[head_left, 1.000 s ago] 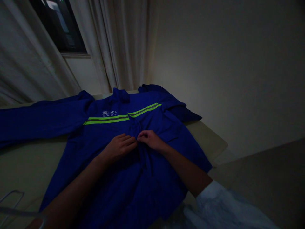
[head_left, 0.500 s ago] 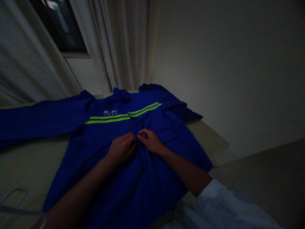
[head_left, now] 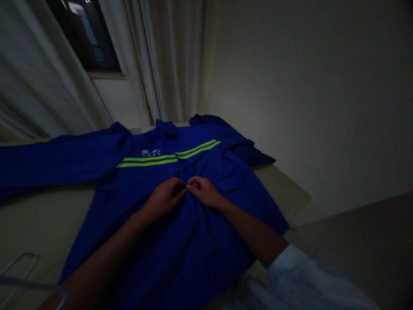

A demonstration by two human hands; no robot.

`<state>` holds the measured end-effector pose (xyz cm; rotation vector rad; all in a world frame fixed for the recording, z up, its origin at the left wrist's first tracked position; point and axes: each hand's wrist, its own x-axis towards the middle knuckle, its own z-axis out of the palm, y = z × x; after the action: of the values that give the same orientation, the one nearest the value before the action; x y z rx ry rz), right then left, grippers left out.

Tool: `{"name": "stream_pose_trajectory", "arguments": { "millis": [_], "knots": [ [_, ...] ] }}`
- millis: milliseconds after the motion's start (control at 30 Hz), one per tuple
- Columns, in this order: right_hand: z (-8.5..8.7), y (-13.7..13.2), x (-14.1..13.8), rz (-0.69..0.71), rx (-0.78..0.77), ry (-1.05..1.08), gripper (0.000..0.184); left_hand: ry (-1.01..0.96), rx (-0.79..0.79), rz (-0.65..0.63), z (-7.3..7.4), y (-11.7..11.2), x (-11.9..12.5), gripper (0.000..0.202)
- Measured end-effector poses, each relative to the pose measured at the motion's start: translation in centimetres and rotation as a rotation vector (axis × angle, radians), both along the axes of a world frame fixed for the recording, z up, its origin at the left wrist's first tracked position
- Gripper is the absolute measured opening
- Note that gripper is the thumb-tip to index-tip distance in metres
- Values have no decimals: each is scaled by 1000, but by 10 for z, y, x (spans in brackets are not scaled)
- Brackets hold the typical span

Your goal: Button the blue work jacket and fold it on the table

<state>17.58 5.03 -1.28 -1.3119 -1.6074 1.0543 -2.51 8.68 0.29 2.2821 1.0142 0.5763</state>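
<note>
A blue work jacket [head_left: 129, 245] lies spread front side up, its collar at the far side. A yellow-green and grey reflective stripe crosses its chest, below a small white logo. At the front placket, just under the stripe, my left hand [head_left: 165, 196] pinches the cloth between thumb and fingers. My right hand [head_left: 204, 190] is closed in a pinch on the same placket, its fingertips meeting those of the left. Whatever small part sits between the fingertips is too dark and small to make out.
The jacket rests on a pale table [head_left: 285, 185], whose right corner sticks out beyond it. A wire hanger [head_left: 30, 282] shows at the lower left. Behind stand curtains [head_left: 167, 60], a dark window [head_left: 92, 38] and a plain wall [head_left: 306, 99].
My left hand has turned slightly, its thumb and index finger now forming a more rounded gap as they pinch. My right hand stays at nearly the same spot on the placket.
</note>
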Motion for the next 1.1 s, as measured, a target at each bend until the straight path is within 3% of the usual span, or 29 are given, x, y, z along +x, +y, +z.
{"name": "stream_pose_trajectory", "arguments": {
  "millis": [200, 400, 600, 767, 867, 1100],
  "knots": [
    [5, -6, -4, 8, 148, -199, 5, 230, 126, 22, 4, -4, 5, 13],
    [6, -8, -6, 12, 190, -260, 7, 259, 87, 62, 6, -8, 11, 10],
    [-3, 2, -5, -58, 7, -126, 5, 419, 524, 72, 3, -21, 15, 17],
    [0, 6, 0, -90, -35, -2, 18, 417, 698, 22, -1, -20, 12, 27],
    [2, 6, 4, -137, -25, 50, 24, 422, 723, 11, -2, -18, 10, 30],
    [4, 8, 4, -72, -17, -14, 14, 399, 627, 23, -3, -16, 10, 25]
  ]
}}
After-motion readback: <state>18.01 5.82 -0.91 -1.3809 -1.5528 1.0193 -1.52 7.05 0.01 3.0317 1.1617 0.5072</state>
